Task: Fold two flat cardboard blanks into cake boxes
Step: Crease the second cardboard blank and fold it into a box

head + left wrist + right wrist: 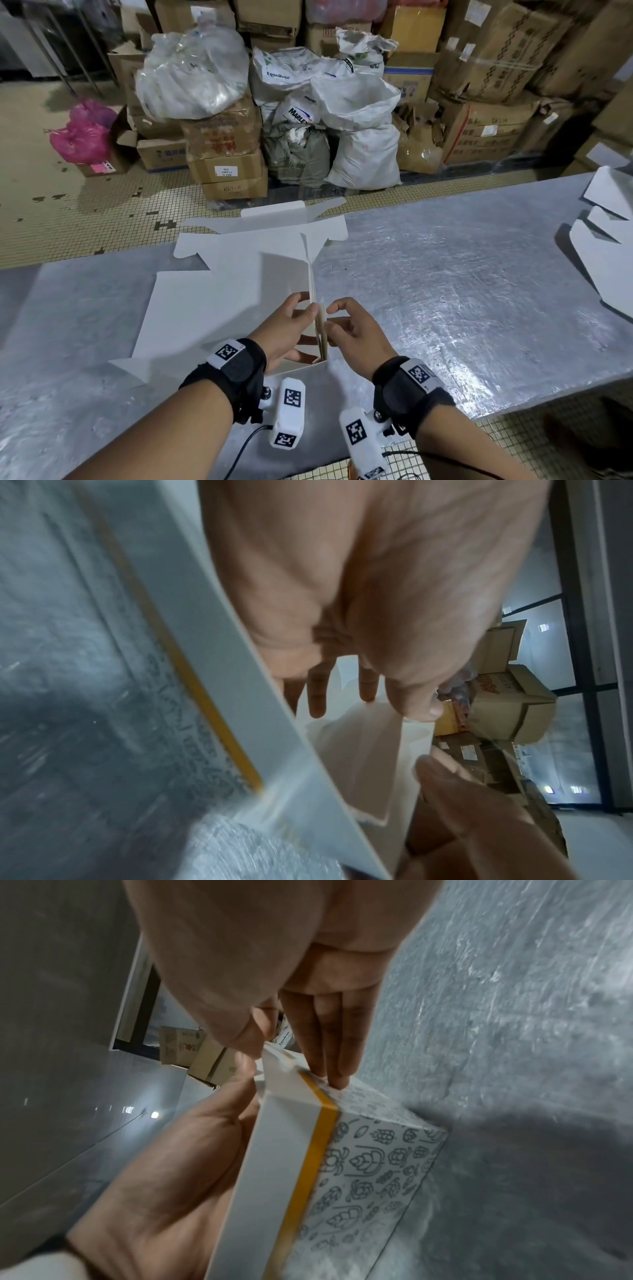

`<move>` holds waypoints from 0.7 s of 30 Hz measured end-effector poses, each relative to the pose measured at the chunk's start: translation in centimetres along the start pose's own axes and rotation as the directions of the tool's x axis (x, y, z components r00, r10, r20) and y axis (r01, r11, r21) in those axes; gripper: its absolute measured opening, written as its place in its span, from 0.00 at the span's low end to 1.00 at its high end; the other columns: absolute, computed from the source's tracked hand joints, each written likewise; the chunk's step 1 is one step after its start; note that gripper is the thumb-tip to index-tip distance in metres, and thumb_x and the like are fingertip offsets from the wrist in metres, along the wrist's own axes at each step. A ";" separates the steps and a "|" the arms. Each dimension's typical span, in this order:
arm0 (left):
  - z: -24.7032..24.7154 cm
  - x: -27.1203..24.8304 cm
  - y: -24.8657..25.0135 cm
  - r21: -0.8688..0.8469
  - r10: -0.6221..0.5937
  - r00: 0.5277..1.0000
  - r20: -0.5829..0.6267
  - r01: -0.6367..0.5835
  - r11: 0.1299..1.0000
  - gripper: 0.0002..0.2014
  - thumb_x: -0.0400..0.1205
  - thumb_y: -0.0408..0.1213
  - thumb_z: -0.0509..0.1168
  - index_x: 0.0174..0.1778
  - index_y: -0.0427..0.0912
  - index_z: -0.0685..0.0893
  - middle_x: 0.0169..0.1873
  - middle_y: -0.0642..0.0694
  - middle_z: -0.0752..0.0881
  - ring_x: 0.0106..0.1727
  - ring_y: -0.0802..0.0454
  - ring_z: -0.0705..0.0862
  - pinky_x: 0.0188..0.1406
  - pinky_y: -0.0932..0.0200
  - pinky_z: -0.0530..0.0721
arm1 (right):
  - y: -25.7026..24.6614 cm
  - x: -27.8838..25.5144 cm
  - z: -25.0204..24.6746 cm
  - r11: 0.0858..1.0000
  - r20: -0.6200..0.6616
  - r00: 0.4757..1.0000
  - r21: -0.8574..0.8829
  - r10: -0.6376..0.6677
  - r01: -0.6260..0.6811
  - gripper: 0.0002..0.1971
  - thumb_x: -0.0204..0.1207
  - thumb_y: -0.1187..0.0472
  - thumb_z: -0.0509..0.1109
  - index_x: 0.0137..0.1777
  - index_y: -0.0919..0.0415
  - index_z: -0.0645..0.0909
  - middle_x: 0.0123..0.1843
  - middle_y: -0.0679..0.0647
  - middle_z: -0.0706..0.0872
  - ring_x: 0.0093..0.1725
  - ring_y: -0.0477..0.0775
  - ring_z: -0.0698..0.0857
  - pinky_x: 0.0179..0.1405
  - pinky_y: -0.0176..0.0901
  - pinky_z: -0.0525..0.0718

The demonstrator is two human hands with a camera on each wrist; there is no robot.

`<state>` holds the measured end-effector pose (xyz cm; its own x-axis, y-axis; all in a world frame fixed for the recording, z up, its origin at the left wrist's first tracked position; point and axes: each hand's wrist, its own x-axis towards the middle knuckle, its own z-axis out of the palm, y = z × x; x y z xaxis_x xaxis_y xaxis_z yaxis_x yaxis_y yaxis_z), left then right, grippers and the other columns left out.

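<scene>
A white cardboard blank [212, 308] lies on the metal table [445, 274], with its right side wall [312, 274] standing upright. My left hand [291, 325] is inside the wall, thumb and straight fingers pressing its inner face and a beige corner flap [369, 750]. My right hand [349, 329] is outside the wall and pinches its near top edge between thumb and fingers. The right wrist view shows the wall's outer face [369, 1164], printed with cake drawings under a yellow stripe, and the right fingers [335, 1069] lying on it. More flat blanks [603, 246] lie at the table's right end.
The table's far edge drops to a tiled floor. Beyond it stand stacked cartons [226, 164], white sacks [363, 150] and a pink bag [82, 137]. A cable [246, 445] trails from the wrist camera near the table's front edge.
</scene>
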<state>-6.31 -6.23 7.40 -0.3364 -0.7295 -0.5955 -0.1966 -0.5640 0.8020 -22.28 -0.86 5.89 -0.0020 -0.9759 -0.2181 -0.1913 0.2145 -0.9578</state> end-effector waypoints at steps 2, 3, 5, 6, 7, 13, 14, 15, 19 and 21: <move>-0.2 0.1 0.0 0.017 -0.005 1.000 -0.009 0.005 1.000 0.13 0.88 0.51 0.60 0.69 0.60 0.71 0.58 0.58 0.82 0.47 0.48 0.93 0.54 0.39 0.90 | 0.3 0.5 0.1 1.000 0.006 1.000 -0.005 0.013 -0.013 0.06 0.82 0.60 0.68 0.56 0.50 0.77 0.43 0.55 0.92 0.45 0.52 0.91 0.60 0.53 0.87; -0.3 0.1 0.0 0.019 -0.010 1.000 -0.013 0.010 1.000 0.11 0.89 0.51 0.59 0.66 0.62 0.71 0.55 0.61 0.81 0.44 0.52 0.93 0.53 0.42 0.90 | 0.4 0.8 0.2 1.000 0.012 1.000 -0.015 0.017 -0.017 0.06 0.83 0.58 0.68 0.57 0.50 0.78 0.43 0.55 0.92 0.46 0.52 0.91 0.60 0.54 0.86; -0.3 0.0 0.0 0.025 -0.016 1.000 -0.025 0.016 1.000 0.09 0.89 0.52 0.58 0.64 0.64 0.68 0.50 0.65 0.78 0.36 0.62 0.89 0.46 0.49 0.88 | 0.5 1.1 0.3 0.999 0.022 1.000 -0.033 0.017 -0.017 0.05 0.83 0.56 0.68 0.57 0.50 0.78 0.42 0.54 0.92 0.45 0.50 0.90 0.61 0.56 0.86; -0.3 -0.2 0.1 0.022 -0.020 0.999 -0.026 0.021 1.000 0.09 0.89 0.51 0.58 0.63 0.64 0.68 0.48 0.65 0.77 0.34 0.64 0.86 0.42 0.52 0.86 | 0.6 1.2 0.4 0.999 0.025 1.000 -0.042 0.015 -0.014 0.05 0.83 0.55 0.68 0.57 0.49 0.79 0.41 0.53 0.91 0.44 0.50 0.89 0.61 0.56 0.86; -0.3 -0.3 0.1 0.012 -0.023 0.999 -0.025 0.023 1.000 0.08 0.89 0.51 0.58 0.63 0.64 0.68 0.47 0.65 0.77 0.34 0.65 0.85 0.39 0.54 0.85 | 0.6 1.2 0.5 0.999 0.029 0.999 -0.052 0.014 -0.012 0.05 0.83 0.54 0.68 0.57 0.49 0.79 0.41 0.53 0.91 0.44 0.49 0.89 0.60 0.56 0.86; -0.5 0.2 -0.2 -0.033 -0.072 0.997 0.009 0.072 0.997 0.11 0.88 0.53 0.58 0.66 0.61 0.73 0.53 0.56 0.82 0.47 0.53 0.89 0.38 0.54 0.87 | -0.2 1.0 1.0 0.995 0.020 1.000 -0.096 -0.022 0.024 0.04 0.84 0.56 0.67 0.57 0.50 0.78 0.38 0.53 0.91 0.35 0.41 0.84 0.42 0.41 0.83; -0.5 0.2 -0.2 -0.039 -0.078 0.997 0.014 0.078 0.996 0.09 0.88 0.54 0.58 0.64 0.61 0.75 0.53 0.55 0.83 0.47 0.53 0.90 0.37 0.55 0.87 | -0.2 0.9 1.1 0.995 0.009 1.000 -0.092 -0.030 0.030 0.04 0.84 0.56 0.67 0.57 0.51 0.78 0.39 0.53 0.91 0.34 0.42 0.83 0.44 0.43 0.83; -0.4 0.2 -0.2 -0.042 -0.077 0.997 0.015 0.078 0.996 0.08 0.89 0.53 0.57 0.62 0.61 0.75 0.52 0.56 0.83 0.44 0.57 0.91 0.36 0.57 0.86 | -0.2 0.8 1.1 0.996 -0.004 0.999 -0.081 -0.032 0.032 0.04 0.84 0.56 0.67 0.56 0.52 0.78 0.39 0.53 0.92 0.35 0.43 0.84 0.45 0.43 0.84; -0.1 0.1 0.0 -0.027 -0.073 0.997 0.021 0.073 0.997 0.10 0.90 0.53 0.56 0.64 0.58 0.75 0.54 0.60 0.81 0.41 0.64 0.87 0.35 0.59 0.81 | 0.2 1.0 0.9 0.998 -0.037 0.999 -0.052 -0.033 0.031 0.04 0.83 0.58 0.69 0.56 0.53 0.79 0.37 0.52 0.91 0.35 0.46 0.85 0.44 0.47 0.84; -0.1 0.1 0.0 -0.031 -0.081 0.997 0.020 0.082 0.996 0.12 0.89 0.53 0.57 0.64 0.55 0.77 0.57 0.55 0.84 0.49 0.57 0.89 0.39 0.56 0.83 | 0.4 0.9 1.1 0.997 -0.044 0.998 -0.061 -0.050 0.047 0.04 0.83 0.58 0.68 0.55 0.50 0.78 0.37 0.56 0.90 0.33 0.55 0.81 0.44 0.58 0.84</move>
<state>-6.21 -6.29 7.32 -0.3376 -0.6736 -0.6575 -0.1946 -0.6335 0.7489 -21.32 -1.65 5.09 -0.0354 -0.9862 -0.1618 -0.2505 0.1655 -0.9539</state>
